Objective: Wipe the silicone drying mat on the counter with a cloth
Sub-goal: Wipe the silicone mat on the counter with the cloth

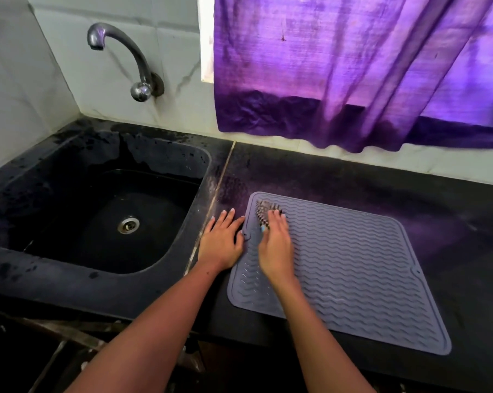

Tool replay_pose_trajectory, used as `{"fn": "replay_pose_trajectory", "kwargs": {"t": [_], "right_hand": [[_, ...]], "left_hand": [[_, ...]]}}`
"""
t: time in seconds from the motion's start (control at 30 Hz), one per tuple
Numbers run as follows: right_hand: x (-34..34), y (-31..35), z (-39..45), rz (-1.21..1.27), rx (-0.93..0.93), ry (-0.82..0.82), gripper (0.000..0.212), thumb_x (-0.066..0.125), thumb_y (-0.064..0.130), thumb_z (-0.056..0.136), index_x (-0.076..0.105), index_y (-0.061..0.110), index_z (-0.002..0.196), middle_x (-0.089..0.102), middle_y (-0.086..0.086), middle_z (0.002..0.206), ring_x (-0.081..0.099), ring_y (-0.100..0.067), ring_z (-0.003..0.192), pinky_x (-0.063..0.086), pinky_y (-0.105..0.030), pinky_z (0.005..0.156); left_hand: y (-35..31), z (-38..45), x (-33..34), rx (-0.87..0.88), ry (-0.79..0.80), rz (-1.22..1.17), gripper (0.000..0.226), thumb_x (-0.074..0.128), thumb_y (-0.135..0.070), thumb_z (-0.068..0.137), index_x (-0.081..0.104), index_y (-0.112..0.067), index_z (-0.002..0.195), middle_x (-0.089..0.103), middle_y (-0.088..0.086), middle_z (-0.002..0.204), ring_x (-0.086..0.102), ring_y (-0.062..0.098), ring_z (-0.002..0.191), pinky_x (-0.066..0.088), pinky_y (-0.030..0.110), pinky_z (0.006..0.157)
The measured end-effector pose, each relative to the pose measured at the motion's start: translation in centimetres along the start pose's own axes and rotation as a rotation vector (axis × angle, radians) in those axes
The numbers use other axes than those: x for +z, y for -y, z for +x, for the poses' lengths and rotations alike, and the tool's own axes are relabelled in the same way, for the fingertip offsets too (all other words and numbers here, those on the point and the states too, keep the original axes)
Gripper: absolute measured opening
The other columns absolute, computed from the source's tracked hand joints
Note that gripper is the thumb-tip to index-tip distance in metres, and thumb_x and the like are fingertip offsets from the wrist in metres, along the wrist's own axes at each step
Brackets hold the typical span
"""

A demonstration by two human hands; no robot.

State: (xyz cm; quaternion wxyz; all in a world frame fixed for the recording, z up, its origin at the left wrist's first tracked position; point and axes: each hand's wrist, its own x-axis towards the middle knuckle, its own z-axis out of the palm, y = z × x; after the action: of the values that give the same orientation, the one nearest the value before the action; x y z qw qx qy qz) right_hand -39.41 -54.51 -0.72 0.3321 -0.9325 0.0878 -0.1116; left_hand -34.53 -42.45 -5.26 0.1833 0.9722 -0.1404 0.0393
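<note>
A person's right hand (275, 245) is pressing a small crumpled cloth (263, 212) onto the far-left corner of the grey silicone mat (353, 268) beside the sink (120, 211), left hand (222, 242) splayed flat steadying its edge, most of the ridged surface apparently still awaiting wiping.

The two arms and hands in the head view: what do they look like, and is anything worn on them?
Both forearms are bare: no sleeves, watch or bracelet show. The left hand and the right hand wear no gloves, and no ring can be seen. The fingers are slim, with short nails painted a pale, light colour.
</note>
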Motion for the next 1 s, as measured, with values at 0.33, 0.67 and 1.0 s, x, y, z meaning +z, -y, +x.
{"fn": "replay_pose_trajectory", "kwargs": {"t": [0.33, 0.67, 1.0], "right_hand": [[2.0, -1.2, 0.4, -0.379, -0.114, 0.255, 0.057, 0.029, 0.016, 0.099, 0.005, 0.012, 0.15, -0.003, -0.008, 0.159, -0.004, -0.02, 0.147, -0.003, -0.034, 0.121], [0.7, -0.4, 2.0, 0.715, 0.4, -0.227, 0.038, 0.04, 0.009, 0.098, 0.048, 0.007, 0.135, 0.051, -0.008, 0.139, 0.045, -0.02, 0.13, 0.03, -0.017, 0.102], [2.6, -1.5, 3.8, -0.311, -0.091, 0.229, 0.064, 0.037, 0.03, 0.098, 0.005, 0.01, 0.15, -0.001, -0.013, 0.158, -0.004, -0.026, 0.147, -0.002, -0.035, 0.119]], "left_hand": [[-0.2, -0.1, 0.0, 0.001, -0.025, 0.008, 0.077, 0.0, -0.048, 0.077, 0.035, -0.027, 0.142, 0.025, -0.001, 0.154, 0.017, 0.014, 0.143, 0.007, 0.035, 0.117], [-0.2, -0.1, 0.2, -0.005, -0.033, -0.02, 0.076, 0.002, -0.049, 0.077, 0.036, -0.028, 0.142, 0.024, -0.002, 0.154, 0.016, 0.014, 0.144, 0.006, 0.034, 0.116], [-0.2, -0.1, 0.1, -0.009, -0.032, 0.009, 0.078, -0.002, -0.049, 0.076, 0.032, -0.029, 0.143, 0.021, -0.003, 0.155, 0.013, 0.012, 0.144, 0.004, 0.032, 0.117]]}}
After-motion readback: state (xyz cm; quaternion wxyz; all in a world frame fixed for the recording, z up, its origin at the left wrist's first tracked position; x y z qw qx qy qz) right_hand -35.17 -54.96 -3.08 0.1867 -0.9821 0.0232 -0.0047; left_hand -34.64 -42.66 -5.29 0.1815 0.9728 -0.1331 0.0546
